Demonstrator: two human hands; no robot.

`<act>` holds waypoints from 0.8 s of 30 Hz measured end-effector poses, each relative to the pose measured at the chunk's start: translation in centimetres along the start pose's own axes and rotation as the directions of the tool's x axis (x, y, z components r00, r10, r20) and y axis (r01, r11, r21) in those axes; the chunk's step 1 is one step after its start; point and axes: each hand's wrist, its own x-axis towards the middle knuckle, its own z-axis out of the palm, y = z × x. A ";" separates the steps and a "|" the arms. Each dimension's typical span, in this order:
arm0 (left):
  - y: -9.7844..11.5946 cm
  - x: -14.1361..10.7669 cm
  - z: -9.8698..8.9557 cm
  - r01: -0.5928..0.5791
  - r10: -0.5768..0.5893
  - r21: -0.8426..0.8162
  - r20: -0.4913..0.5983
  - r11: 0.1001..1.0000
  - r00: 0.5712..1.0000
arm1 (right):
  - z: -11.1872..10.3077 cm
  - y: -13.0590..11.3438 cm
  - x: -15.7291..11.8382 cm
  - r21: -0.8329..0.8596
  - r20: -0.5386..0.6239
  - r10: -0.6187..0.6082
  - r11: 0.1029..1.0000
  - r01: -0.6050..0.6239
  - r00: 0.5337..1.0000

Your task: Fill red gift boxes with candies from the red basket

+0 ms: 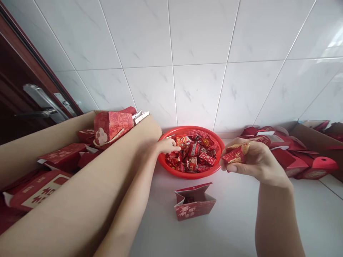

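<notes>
A red plastic basket (191, 175) full of small wrapped candies (193, 150) stands against the wall. Over its left side reaches my left hand (167, 145), its fingers bent and a little apart at the candies; part of the fingertips is hidden. To the right of the basket, my right hand (250, 160) is closed around red and gold wrapped candies (235, 154), gripped between thumb and fingers. Below the basket a red patterned gift box (197, 210) stands upright with its top open, and a few dark red pieces show faintly inside.
On the left, a large cardboard carton (88, 182) holds several red gift boxes (114, 125). More red boxes (291, 157) are piled at the right beside another carton (318, 142). White tiled wall (198, 39) rises behind; a door handle (44, 103) is at far left.
</notes>
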 end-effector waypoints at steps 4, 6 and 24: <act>2.1 2.7 2.3 0.160 -0.248 0.330 0.246 0.930 0.937 | -0.4 0.0 -0.2 0.021 -0.043 0.023 1.000 -0.022 0.999; 3.0 3.0 3.1 0.147 -0.266 0.430 0.233 0.891 0.935 | -0.7 0.1 -0.3 0.039 -0.061 0.019 0.999 -0.017 0.998; 5.6 3.0 6.2 -0.022 0.005 0.349 0.051 0.937 0.999 | -1.3 0.4 -0.1 0.014 -0.126 0.051 0.999 -0.050 0.991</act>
